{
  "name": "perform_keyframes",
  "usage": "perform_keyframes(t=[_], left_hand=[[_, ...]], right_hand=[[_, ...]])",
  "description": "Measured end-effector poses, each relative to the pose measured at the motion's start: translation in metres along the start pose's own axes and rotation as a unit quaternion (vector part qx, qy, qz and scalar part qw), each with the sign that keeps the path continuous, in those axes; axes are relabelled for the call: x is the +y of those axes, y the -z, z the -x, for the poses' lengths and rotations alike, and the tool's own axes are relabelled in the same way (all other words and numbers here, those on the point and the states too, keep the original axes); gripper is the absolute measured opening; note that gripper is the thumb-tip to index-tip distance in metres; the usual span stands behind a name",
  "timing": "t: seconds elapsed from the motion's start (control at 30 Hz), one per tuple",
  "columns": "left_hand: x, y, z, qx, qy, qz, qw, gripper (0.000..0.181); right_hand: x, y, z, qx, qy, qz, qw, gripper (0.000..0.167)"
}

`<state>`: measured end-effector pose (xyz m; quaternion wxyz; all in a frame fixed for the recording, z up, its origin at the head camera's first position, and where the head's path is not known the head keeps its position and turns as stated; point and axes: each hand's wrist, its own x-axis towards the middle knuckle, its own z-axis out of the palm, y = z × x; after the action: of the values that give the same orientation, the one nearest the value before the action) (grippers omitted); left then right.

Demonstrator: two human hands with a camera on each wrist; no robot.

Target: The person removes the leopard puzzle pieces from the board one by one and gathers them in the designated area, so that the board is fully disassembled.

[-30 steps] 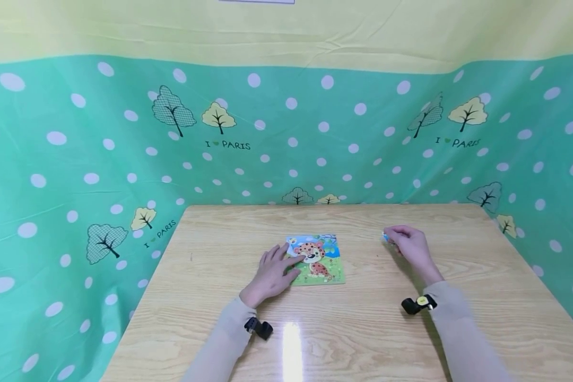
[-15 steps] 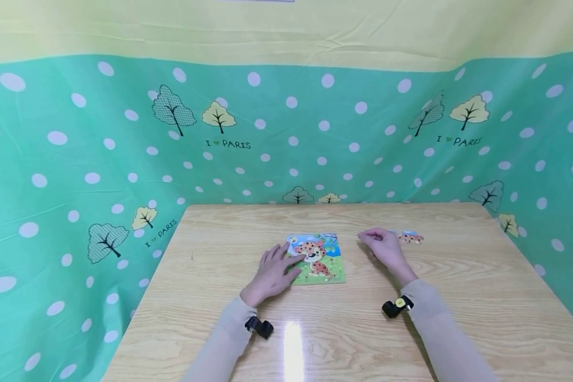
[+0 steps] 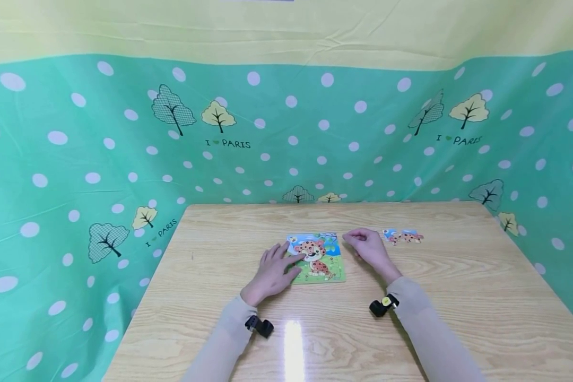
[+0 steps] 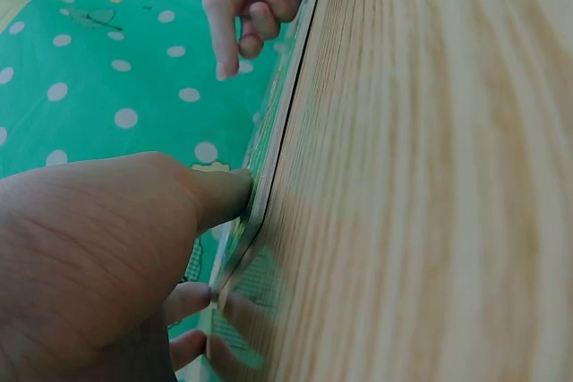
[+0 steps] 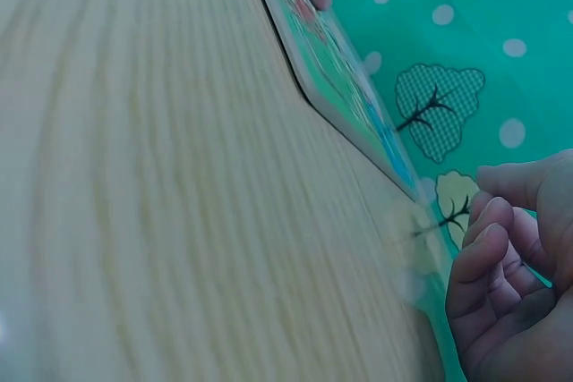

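In the head view, a square jigsaw puzzle board [image 3: 331, 265] with a spotted leopard cub on grass under a blue sky lies on the table. My left hand [image 3: 273, 273] rests on its left part, fingers spread and index finger on the picture. The left wrist view has the thumb [image 4: 219, 196] against the board's edge area. My right hand [image 3: 370, 249] hovers just beyond the board's right edge, fingers loosely curled, with nothing visible between them. Two loose puzzle pieces, a smaller one [image 3: 390, 234] and a wider one [image 3: 412, 237], lie to the right of that hand.
The wooden table [image 3: 219, 228] extends around the board on all sides. Behind it hangs a green dotted cloth [image 3: 267, 170] printed with trees. A black wrist camera [image 3: 384, 306] sits on the right sleeve, another [image 3: 259, 326] on the left.
The right hand has let go of a puzzle piece and moved left toward the board, uncovering the two loose pieces. The left hand and the board have stayed in place.
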<state>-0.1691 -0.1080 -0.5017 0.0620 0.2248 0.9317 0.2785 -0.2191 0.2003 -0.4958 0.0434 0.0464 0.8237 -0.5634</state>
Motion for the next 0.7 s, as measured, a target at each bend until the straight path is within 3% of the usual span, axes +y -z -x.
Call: perform_keyframes(t=[0.47,0.7], left_hand=[[-0.002,0.001,0.000,-0.005,-0.006,-0.004,1.0000,0.045],[-0.002,0.001,0.000,-0.002,-0.006,-0.004,1.0000,0.045]], right_hand=[[-0.006,-0.024,-0.002,-0.025,0.021,0.008,0.9994,0.026],[-0.011,-0.033,-0.002,-0.035,0.035,0.056,0.9972,0.027]])
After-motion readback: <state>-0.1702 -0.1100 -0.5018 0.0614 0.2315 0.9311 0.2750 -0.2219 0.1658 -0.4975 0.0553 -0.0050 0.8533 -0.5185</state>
